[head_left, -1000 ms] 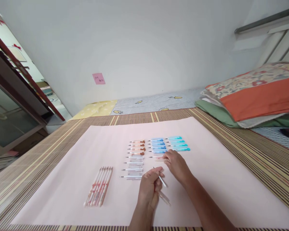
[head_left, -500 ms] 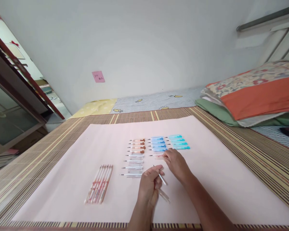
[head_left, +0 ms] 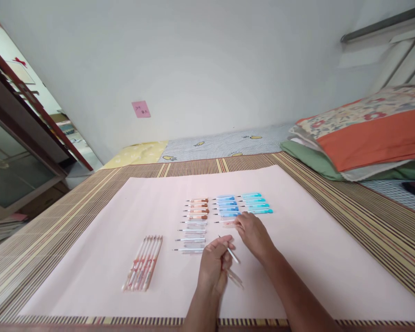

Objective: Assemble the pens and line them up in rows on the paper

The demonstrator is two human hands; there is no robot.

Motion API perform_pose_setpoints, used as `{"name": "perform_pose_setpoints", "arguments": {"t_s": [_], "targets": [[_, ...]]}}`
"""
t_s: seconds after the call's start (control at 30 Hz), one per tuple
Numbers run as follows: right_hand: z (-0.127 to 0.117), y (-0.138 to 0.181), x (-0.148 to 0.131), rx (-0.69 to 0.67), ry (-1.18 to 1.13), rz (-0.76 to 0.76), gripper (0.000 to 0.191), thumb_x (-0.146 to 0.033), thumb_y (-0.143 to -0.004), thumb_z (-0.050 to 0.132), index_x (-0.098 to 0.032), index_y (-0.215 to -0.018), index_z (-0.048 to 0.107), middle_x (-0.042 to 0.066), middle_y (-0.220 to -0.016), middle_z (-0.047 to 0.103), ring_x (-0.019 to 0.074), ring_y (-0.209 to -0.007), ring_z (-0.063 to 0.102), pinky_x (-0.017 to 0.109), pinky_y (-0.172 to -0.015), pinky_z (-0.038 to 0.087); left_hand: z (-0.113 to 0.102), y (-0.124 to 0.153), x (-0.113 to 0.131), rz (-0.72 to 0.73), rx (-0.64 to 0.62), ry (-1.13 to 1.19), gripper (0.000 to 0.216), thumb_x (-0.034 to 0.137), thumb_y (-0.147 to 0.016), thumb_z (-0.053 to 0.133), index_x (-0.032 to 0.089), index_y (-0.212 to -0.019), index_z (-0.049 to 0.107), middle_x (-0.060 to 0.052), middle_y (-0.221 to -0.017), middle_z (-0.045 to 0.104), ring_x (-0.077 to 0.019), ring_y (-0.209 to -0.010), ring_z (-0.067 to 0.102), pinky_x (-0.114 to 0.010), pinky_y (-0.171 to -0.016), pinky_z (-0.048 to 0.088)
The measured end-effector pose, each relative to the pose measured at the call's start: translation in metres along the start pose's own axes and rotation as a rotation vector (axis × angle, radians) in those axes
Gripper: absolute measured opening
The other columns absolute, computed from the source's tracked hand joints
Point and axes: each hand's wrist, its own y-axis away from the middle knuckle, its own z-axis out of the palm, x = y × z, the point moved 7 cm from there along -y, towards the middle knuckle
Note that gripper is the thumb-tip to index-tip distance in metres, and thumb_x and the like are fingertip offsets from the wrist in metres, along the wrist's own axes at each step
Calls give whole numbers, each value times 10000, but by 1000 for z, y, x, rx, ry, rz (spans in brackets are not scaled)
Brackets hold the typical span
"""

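My left hand [head_left: 212,263] is closed around a white pen refill [head_left: 234,256] with a dark tip, held at a slant. Below it a clear pen part [head_left: 235,279] pokes out from under the same hand; whether it is gripped or lies on the sheet I cannot tell. My right hand [head_left: 256,234] pinches the right end of a pinkish pen piece [head_left: 229,225] lying flat. A thin refill [head_left: 220,222] lies along it. Just above are blue pens [head_left: 227,209], each with a refill alongside, and turquoise pens [head_left: 259,206] to their right.
Left of the hands lie brown-ended pens [head_left: 202,211] and clear pens [head_left: 195,235] with refills. A bundle of pink-patterned pens [head_left: 142,263] rests farther left. Everything sits on a pale pink sheet [head_left: 90,258] over a striped mat [head_left: 335,216]. Folded bedding [head_left: 373,138] is at right.
Almost nothing differs. Both hands keep their places and grips; the view has shifted very slightly.
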Motion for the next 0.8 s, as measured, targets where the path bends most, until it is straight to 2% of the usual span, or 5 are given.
{"name": "perform_pose_setpoints", "arguments": {"t_s": [0.17,0.33,0.43,0.67,0.8], "targets": [[-17,5,0,17,-380,134,84,-219,-891,570,-204,-847,640,44,-855,673,213,-833,609,316,-755,448,-6,-5,2,60,42,28,459,315,-505,903,87,-872,747,-40,-694,666,-11,-398,326,-216,-425,145],[-1,22,-23,-450,-861,186,139,-314,-774,716,-188,-730,676,-1,-707,685,177,-716,616,274,-644,436,-11,-7,4,119,125,52,437,309,-490,892,109,-840,722,-58,-719,701,-13,-387,343,-210,-424,170],[13,31,-28,-576,-930,231,58,-214,-698,711,-179,-733,683,-24,-653,665,138,-617,561,248,-573,382,-11,-8,3,128,137,62,407,302,-499,881,120,-825,719,-83,-791,730,-3,-388,329,-208,-423,180],[3,19,-12,-318,-557,158,85,-151,-745,592,-203,-682,614,-21,-664,604,154,-654,535,263,-595,363,-5,-4,3,125,78,27,353,291,-552,842,111,-829,718,57,-462,468,-31,-397,290,-214,-443,131],[-13,13,0,-142,-272,129,126,-127,-788,543,-214,-700,566,13,-825,604,180,-778,567,291,-700,391,-2,0,0,81,80,-102,347,284,-576,806,105,-855,705,44,-472,487,-55,-422,338,-220,-449,148]]}}
